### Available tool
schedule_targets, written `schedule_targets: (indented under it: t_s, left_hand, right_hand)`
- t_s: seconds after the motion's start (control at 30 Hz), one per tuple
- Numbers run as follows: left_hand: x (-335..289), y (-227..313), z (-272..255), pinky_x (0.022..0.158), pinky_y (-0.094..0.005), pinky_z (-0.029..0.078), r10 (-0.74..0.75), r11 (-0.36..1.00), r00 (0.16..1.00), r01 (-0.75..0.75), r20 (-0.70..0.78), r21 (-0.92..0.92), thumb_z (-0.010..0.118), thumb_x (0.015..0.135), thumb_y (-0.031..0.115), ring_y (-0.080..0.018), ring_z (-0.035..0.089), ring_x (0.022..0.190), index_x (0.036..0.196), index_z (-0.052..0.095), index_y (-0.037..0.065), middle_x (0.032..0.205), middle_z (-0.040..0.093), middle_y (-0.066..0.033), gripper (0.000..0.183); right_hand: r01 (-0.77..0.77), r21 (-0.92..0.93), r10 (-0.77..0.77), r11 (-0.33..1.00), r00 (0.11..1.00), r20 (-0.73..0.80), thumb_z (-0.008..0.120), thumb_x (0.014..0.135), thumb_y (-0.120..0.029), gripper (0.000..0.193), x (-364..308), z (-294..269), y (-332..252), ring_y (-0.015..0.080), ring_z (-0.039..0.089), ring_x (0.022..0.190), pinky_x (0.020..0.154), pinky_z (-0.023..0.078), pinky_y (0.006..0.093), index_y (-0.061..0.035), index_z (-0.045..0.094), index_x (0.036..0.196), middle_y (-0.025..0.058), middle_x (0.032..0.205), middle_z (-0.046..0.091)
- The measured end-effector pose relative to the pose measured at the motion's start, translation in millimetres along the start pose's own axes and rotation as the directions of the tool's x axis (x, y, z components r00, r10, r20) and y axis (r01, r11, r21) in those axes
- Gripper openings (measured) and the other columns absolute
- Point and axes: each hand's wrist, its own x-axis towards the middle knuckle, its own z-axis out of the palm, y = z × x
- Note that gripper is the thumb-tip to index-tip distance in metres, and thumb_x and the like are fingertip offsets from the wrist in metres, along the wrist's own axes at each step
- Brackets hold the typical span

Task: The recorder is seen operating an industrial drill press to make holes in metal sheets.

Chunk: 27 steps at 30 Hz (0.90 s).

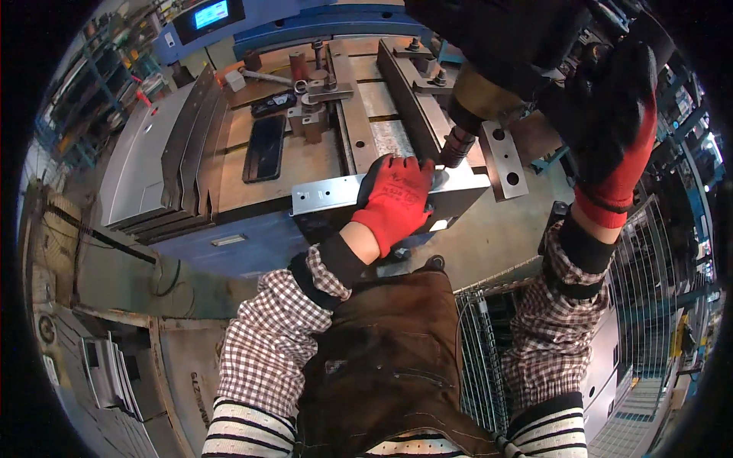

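Note:
My left hand point(395, 200), in a red and black glove, is closed over the top edge of a bent sheet-metal part point(328, 194). This part has small holes in its pale top face, and its dark side faces me. Just right of my fingers, the spindle tip point(458, 145) of a dark machine head point(500, 38) points down at the part; whether they touch is unclear. My right hand point(615, 133), also gloved, is raised against the right side of the machine head. Its dark fingers look curled round something there, which I cannot make out.
Left on the work table lie a stack of bent metal sheets point(153, 145), a black phone point(265, 149) and a hammer point(259, 78). Bolted clamps point(308, 118) and a long metal bar point(405, 99) stand behind the part. A wire basket point(485, 359) is near my right side.

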Motion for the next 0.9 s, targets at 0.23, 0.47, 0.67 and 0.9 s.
schedule_targets:
  t_s: [0.23,0.47,0.67,0.9]
  left_hand:
    - [-1,-1,-1,0.098,-0.0416,0.034,0.002,1.0,1.0,-0.002,0.008,0.003,0.072,0.069,0.037,-0.0306,0.05,0.106,0.128,0.043,0.003,0.107,0.053,-0.0161,0.074]
    - [-1,-2,5,0.093,-0.0416,0.036,0.045,0.999,0.997,-0.046,-0.057,-0.003,0.072,0.068,0.036,-0.0303,0.051,0.101,0.122,0.045,0.002,0.101,0.054,-0.016,0.069]
    - [-4,-2,4,0.096,-0.0437,0.033,0.027,0.999,0.998,-0.029,-0.06,-0.036,0.072,0.068,0.036,-0.032,0.05,0.104,0.121,0.045,0.002,0.105,0.053,-0.017,0.069]
    - [3,2,7,0.097,-0.0452,0.034,0.015,1.0,1.0,-0.015,-0.009,0.007,0.076,0.064,0.035,-0.0322,0.05,0.107,0.124,0.047,0.003,0.109,0.055,-0.0176,0.074]
  right_hand:
    - [0.056,0.129,-0.05,0.99,0.998,-0.048,0.048,0.094,-0.021,0.039,11,-4,-5,0.022,0.056,0.102,0.089,0.046,0.0326,0.0021,0.046,0.125,0.0116,0.114,0.057]
    - [0.114,0.092,-0.113,0.989,0.993,-0.018,0.047,0.094,-0.021,0.039,45,-3,-24,0.0223,0.056,0.104,0.09,0.045,0.0332,0.0022,0.046,0.126,0.0122,0.115,0.057]
    - [0.177,0.053,-0.179,0.983,0.982,0.052,0.046,0.094,-0.021,0.039,73,10,-40,0.0225,0.055,0.106,0.091,0.044,0.0337,0.0023,0.046,0.126,0.0127,0.116,0.056]
    - [0.265,0.013,-0.264,0.964,0.952,0.156,0.046,0.094,-0.021,0.04,84,36,-71,0.0229,0.054,0.108,0.093,0.043,0.0344,0.0024,0.047,0.126,0.0133,0.118,0.056]
